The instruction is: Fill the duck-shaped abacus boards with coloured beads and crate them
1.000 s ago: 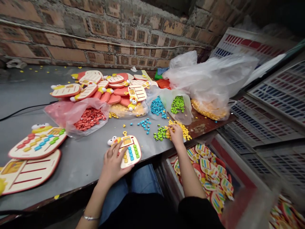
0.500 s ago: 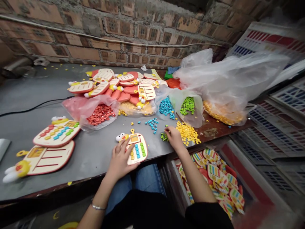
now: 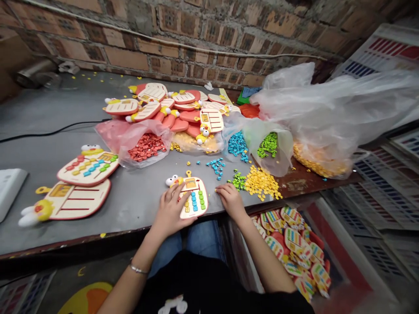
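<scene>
My left hand point(image 3: 169, 209) rests on a cream, duck-headed toy board point(image 3: 198, 203), fingers over its left side and thumb along its lower edge. Rows of yellow, blue and green beads show on the board; its left part is hidden under my fingers. To the right, my right hand point(image 3: 229, 200) is apart from the board, its thumb and fingertips pinched together near the table edge. Whatever is between them is too small to name. Just beyond that hand lie loose green beads point(image 3: 238, 180), a heap of yellow beads point(image 3: 262, 181) and scattered blue beads point(image 3: 216, 167).
Bags of red beads point(image 3: 147, 147), blue beads point(image 3: 237, 144) and green beads point(image 3: 268, 145) stand behind. Farther back is a pile of toy boards point(image 3: 151, 92). Two boards point(image 3: 81, 198) overlap at left. A crate point(image 3: 347, 261) of beaded boards sits below right.
My right hand has moved left from the green beads toward the board, fingers pinched. My left hand stays on the board. The camera view has shifted slightly.
</scene>
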{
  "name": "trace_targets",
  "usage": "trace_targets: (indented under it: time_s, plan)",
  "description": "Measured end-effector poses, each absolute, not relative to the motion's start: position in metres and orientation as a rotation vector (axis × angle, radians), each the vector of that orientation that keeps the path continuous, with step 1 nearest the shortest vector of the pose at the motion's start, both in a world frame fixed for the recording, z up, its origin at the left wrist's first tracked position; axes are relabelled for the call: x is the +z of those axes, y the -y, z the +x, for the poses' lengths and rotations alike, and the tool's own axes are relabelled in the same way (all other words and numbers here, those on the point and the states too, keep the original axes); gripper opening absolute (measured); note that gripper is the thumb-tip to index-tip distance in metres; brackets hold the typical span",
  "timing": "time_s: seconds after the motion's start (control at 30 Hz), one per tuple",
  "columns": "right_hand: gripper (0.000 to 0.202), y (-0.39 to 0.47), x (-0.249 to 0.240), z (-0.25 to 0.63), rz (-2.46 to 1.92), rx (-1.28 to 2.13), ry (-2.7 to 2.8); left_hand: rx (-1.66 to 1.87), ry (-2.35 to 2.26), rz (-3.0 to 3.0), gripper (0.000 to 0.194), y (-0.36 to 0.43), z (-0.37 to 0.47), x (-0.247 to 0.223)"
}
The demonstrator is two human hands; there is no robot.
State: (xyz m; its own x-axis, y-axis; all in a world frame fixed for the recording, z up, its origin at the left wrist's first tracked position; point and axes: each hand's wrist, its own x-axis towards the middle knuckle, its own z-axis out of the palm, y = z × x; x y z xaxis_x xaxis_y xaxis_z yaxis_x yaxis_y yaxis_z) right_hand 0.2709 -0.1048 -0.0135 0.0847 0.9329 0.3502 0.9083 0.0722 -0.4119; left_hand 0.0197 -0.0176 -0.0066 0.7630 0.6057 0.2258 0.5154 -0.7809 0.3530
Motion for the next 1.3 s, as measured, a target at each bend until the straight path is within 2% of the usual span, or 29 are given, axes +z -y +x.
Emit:
trace_targets:
  time_s: [0.33, 0.53, 1.0, 1.2, 1.3]
  plan:
    - [0.018, 0.096, -0.009, 0.276, -1.712, 0.103, 1.87, 0.49, -0.862, 2.667, 0.072, 0.018, 0.02, -0.004]
    - [0.014, 0.059, 0.013, 0.258, -1.587, 0.304, 1.866, 0.499, -0.857, 2.641, 0.073, 0.018, 0.019, -0.006]
    - [0.015, -0.002, 0.031, 0.246, -1.726, 0.512, 2.296, 0.483, -0.814, 2.611, 0.074, 0.016, 0.018, -0.003]
    - [0.011, -0.028, 0.045, 0.255, -1.78, 0.895, 2.223, 0.493, -0.798, 2.602, 0.073, 0.015, 0.018, -0.007]
    - [0.017, -0.05, 0.05, 0.257, -1.821, 1.135, 2.29, 0.486, -0.797, 2.601, 0.076, 0.015, 0.018, -0.009]
